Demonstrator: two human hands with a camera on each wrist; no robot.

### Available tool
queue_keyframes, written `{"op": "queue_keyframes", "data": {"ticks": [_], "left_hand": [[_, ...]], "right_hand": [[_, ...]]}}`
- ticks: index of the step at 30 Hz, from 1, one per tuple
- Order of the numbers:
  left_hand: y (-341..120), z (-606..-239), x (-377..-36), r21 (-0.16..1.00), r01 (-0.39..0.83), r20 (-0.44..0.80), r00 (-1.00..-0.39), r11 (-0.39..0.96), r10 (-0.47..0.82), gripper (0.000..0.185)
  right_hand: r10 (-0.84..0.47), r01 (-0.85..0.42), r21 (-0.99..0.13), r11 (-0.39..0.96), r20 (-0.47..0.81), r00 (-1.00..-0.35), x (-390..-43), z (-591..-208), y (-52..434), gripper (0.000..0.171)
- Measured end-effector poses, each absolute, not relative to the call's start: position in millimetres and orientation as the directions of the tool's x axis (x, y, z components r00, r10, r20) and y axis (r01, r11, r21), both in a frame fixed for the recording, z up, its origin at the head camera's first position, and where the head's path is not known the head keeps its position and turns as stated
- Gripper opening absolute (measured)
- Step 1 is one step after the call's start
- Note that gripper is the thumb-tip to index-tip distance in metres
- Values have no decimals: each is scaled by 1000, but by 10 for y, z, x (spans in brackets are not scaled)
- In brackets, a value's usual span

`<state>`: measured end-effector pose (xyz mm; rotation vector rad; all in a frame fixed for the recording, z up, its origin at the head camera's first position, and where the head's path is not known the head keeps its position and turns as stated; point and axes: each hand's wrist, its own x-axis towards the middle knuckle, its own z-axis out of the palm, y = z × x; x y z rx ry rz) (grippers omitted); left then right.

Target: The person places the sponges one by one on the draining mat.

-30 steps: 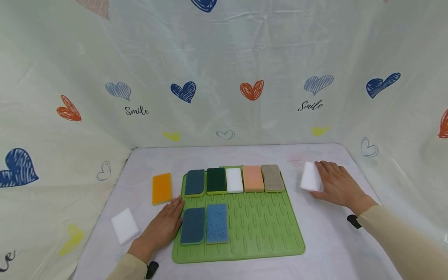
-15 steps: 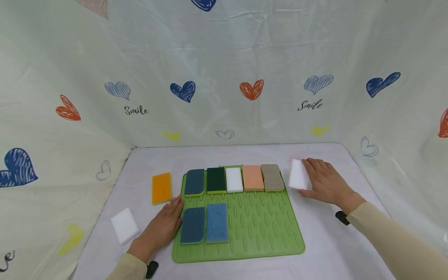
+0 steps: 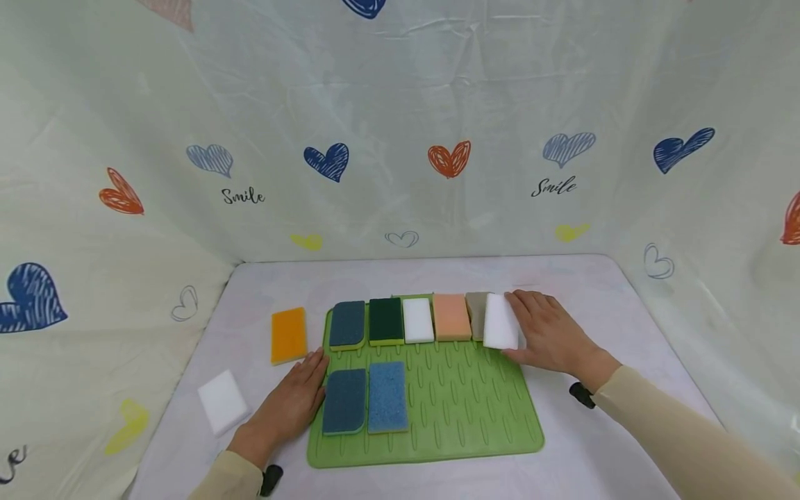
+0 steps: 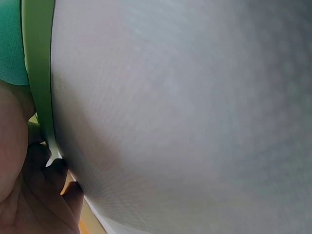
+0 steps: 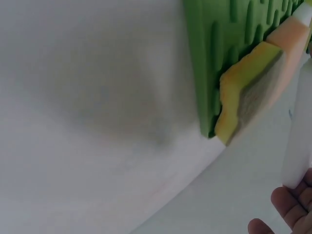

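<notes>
A green ridged mat [image 3: 462,410] lies mid-table. Its far row holds a teal sponge [image 3: 348,323], a dark green one [image 3: 386,321], a white one [image 3: 417,320], a peach one [image 3: 451,317] and a grey one [image 3: 475,311]. My right hand [image 3: 517,326] grips a white sponge [image 3: 500,321] on its edge at the row's right end, hiding part of the grey sponge. The right wrist view shows that white sponge [image 5: 298,131] beside the grey sponge [image 5: 251,95]. My left hand [image 3: 306,378] rests flat on the table, its fingers [image 4: 44,195] against the mat's left edge [image 4: 39,73].
Two blue sponges [image 3: 344,401] [image 3: 387,396] sit in the mat's near row. An orange sponge [image 3: 289,335] and another white sponge [image 3: 223,401] lie on the table left of the mat. Heart-printed cloth walls close in the back and sides.
My right hand has carried the white sponge leftward from the table right of the mat to the far row's right end, over the grey sponge. The left hand has stayed still.
</notes>
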<state>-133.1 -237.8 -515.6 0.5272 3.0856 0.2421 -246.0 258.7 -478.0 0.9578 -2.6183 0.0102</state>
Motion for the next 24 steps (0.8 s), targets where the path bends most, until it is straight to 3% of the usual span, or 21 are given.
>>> {"op": "queue_keyframes", "data": {"ticks": [8,24], "left_hand": [[-2380,-5156,-1331,150,340,36,-940,928,338,57],[-2370,-5133,-1331,165,325,9,-945,931,328,58]], "right_hand": [[-688,-692,133,709,345,-639,-2344,-4850,2238,107],[-743,-750,104,653,276,-609,-2001,-5058,1707,110]]}}
